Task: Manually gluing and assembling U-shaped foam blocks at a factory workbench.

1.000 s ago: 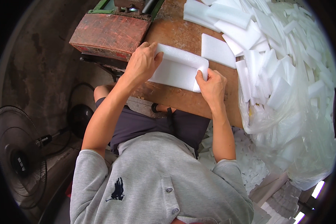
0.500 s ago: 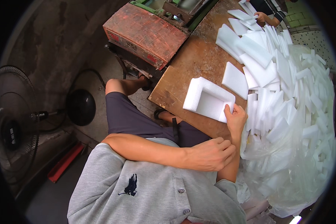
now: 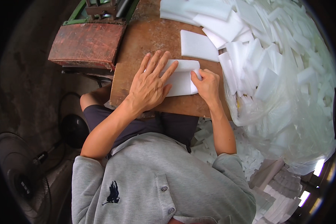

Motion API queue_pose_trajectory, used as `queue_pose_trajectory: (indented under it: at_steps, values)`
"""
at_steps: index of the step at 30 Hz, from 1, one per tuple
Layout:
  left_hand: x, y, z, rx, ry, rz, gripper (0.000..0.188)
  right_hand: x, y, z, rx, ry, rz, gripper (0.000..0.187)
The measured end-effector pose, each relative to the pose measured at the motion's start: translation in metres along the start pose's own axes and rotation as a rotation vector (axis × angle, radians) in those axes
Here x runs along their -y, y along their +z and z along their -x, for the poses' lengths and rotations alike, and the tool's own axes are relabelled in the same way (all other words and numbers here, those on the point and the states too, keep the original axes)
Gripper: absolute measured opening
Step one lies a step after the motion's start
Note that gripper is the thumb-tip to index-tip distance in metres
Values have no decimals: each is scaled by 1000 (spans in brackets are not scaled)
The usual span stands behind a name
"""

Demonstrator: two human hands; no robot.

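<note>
A white foam piece (image 3: 181,83) with raised edges lies on the brown wooden table (image 3: 138,39), near its front edge. My right hand (image 3: 208,85) is closed on its right end, thumb over the raised wall. Over the left end, my left hand (image 3: 148,85) lies with fingers stretched and spread, covering that end from view. Just beyond sits a flat white foam sheet (image 3: 199,45), touched by neither hand.
White foam pieces (image 3: 220,25) are heaped on the table's far right. Beside them bulges a clear plastic bag (image 3: 268,121) of foam. A worn red box (image 3: 86,43) adjoins the table's left; a fan (image 3: 22,181) stands lower left. Foam scraps lie below right.
My left hand has gone from beside my right forearm to the foam piece's left end, its fingers opening out. My right hand still grips the right end. The view has shifted right.
</note>
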State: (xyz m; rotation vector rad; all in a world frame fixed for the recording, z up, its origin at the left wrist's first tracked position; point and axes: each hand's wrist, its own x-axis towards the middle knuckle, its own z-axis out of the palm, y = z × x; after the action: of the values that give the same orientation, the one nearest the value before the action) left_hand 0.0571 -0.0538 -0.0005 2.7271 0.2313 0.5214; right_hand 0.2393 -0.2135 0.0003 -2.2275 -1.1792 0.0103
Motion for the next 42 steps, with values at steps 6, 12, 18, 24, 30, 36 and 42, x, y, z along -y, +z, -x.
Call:
queue_pose_trajectory:
  at_steps: [6, 12, 18, 24, 30, 36, 42]
  values:
    - [17, -25, 2, 21, -51, 388, 64, 14, -10, 14, -43, -86, 5, 24]
    - [78, -19, -72, -143, -256, 408, 70, 14, -165, 66, -3, 206, -253, 20]
    - [167, 49, -210, -268, -425, 242, 78, -49, -340, 144, -817, -300, -1380, 57]
    - [161, 73, -259, -195, -658, 279, 53, -13, -369, 79, -960, 83, 33, 32]
    - [169, 49, -246, -387, -721, 563, 42, -45, -393, -27, -629, 41, 1008, 53]
    - [125, -7, -169, -617, -745, 753, 39, -152, -463, -38, -415, 463, 1161, 48]
    - [97, -14, -48, -682, -691, 779, 33, -209, -539, 0, -850, 396, 969, 56]
